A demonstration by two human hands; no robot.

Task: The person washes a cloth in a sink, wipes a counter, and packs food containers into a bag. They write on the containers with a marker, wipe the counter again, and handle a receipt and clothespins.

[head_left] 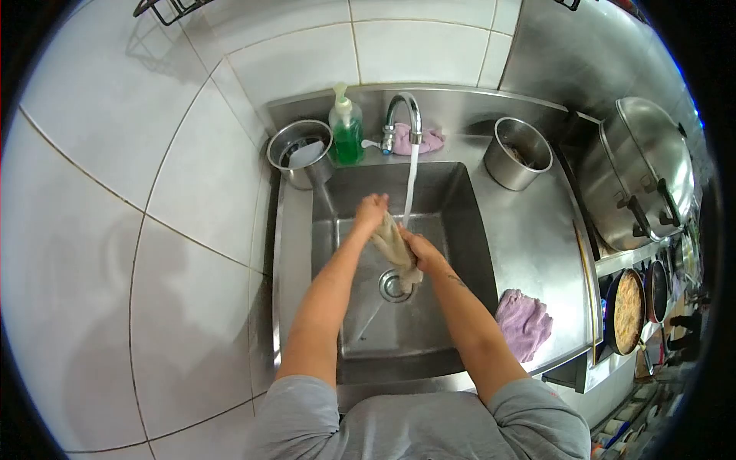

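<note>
A wet beige cloth (394,247) hangs bunched over the steel sink (399,330), its lower end above the drain (392,287). My left hand (372,211) is closed round the cloth's upper end. Lower down and to the right, my right hand (419,249) grips the same cloth, with part of it hanging below. Water (412,180) runs from the curved faucet (415,115) and falls just beyond my right hand, beside the cloth.
Behind the sink stand a steel pot (303,180), a green soap bottle (348,138) and a pink cloth (422,140). To the right are a steel container (515,170), a purple cloth (524,325), a thin stick (586,284), a large pot (625,176) and a food-filled pan (629,311).
</note>
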